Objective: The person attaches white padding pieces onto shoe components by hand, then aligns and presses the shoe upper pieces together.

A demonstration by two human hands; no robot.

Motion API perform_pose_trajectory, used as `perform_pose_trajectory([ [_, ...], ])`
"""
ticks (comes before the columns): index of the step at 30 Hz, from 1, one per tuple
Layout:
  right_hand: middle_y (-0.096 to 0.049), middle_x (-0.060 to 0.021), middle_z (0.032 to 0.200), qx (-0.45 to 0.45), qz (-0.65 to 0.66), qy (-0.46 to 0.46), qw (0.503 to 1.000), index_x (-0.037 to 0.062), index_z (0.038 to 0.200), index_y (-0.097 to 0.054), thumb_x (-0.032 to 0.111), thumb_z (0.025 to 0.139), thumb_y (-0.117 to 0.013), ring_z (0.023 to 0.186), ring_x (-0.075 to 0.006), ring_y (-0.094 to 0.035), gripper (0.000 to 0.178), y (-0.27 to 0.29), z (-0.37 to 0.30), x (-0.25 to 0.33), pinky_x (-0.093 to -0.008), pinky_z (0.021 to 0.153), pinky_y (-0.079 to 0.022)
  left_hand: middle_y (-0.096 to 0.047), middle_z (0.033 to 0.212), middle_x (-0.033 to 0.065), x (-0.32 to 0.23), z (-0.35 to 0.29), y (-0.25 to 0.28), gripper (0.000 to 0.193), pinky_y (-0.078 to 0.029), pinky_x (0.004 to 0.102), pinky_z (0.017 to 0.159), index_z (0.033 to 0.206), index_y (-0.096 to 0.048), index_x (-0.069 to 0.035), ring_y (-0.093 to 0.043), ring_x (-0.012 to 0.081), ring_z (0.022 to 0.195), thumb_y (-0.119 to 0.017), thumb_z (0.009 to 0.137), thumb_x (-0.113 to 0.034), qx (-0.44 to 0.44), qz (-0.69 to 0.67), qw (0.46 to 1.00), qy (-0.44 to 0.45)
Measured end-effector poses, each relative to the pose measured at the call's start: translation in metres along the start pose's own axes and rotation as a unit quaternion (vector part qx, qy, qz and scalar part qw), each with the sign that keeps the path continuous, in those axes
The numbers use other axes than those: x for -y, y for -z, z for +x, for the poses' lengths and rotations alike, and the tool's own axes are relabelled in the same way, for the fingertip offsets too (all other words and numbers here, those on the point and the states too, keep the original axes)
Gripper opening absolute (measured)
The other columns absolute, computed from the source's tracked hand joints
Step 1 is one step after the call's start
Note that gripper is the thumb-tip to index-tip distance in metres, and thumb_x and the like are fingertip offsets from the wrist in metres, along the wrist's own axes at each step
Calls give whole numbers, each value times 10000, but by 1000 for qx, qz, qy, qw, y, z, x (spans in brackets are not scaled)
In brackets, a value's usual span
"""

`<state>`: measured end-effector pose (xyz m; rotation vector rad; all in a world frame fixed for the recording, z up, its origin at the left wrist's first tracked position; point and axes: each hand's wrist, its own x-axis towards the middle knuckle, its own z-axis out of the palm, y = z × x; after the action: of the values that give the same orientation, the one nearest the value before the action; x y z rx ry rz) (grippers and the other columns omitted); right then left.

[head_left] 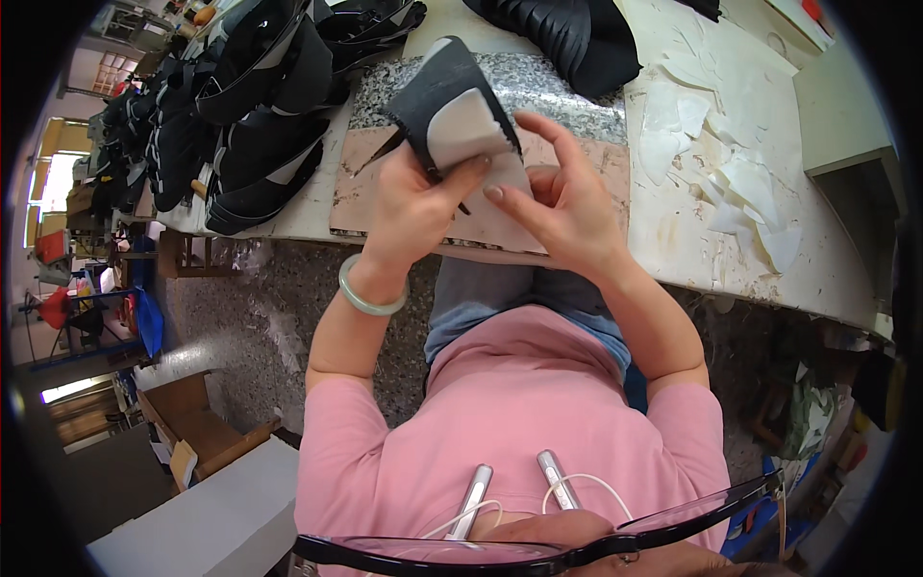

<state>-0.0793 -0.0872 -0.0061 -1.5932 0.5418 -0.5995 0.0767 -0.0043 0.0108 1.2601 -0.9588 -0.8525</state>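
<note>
Upper middle of the frame: left hand (415,207) wrapped around a dark grey shoe piece (444,85), thumb pressed across a pale lining patch (464,125) on its inner face, fingers closed behind it, piece held tilted just above a stone slab (567,96). Just right of it, right hand (567,207) with index finger stretched up toward the edge of the lining, thumb tip meeting the same pale patch beside the left thumb, remaining fingers curled loosely; pinching the patch between thumb and finger. Pale green bangle (370,293) around the left wrist. Slab speckled grey on top and pinkish below, lying on a white surface (827,279) that runs to the right of the frame. Scraps of pale paper (740,183) scattered over that surface, right of the hands. Heap of black shoe uppers (255,115) stacked at upper left, another black pile (577,38) at top centre. Pink shirt (510,423) filling the lower middle, dark-rimmed glasses (538,553) along the bottom edge. Cardboard box (192,423) on the floor, lower left.
</note>
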Motion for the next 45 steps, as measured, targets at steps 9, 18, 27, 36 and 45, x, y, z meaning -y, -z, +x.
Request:
perform_pose_trajectory([
  [9,-652,-72,664,-92,37,58,993,1,1356,-369,128,817,-728,586,-81,-573,660,18,27,11,-232,542,-437,-672,819,27,-17,43,-8,212,-496,251,549,1042,-675,22,-589,75,673,-619,926,-146,45,151,985,-75],
  [18,-676,-79,707,-126,41,67,989,3,1354,-382,143,814,-725,611,-86,-609,654,32,43,8,-241,525,-460,-676,730,120,-14,62,-23,194,-486,271,550,973,-669,26,-592,93,601,-646,904,-154,0,285,934,-213],
  [27,-692,-101,784,-76,33,3,997,-46,1208,-535,188,816,-746,688,-95,-651,503,50,38,34,-221,553,-484,-693,921,57,-44,74,-23,192,-524,235,676,1033,-666,34,-624,85,793,-671,885,-88,114,48,989,-76],
  [36,-613,-37,652,-211,-301,455,811,-5,893,-687,339,778,-778,579,-63,-523,374,76,65,20,-236,508,-415,-690,954,64,-50,83,-28,195,-521,236,744,1047,-662,40,-625,89,841,-676,859,-13,140,-20,980,-139],
  [45,-624,-9,751,-42,2,80,996,-40,888,-672,205,796,-737,672,-47,-546,269,78,55,68,-208,600,-451,-697,952,45,-49,97,-42,212,-505,218,734,1023,-680,36,-619,73,837,-704,871,-109,68,-9,980,-185],
])
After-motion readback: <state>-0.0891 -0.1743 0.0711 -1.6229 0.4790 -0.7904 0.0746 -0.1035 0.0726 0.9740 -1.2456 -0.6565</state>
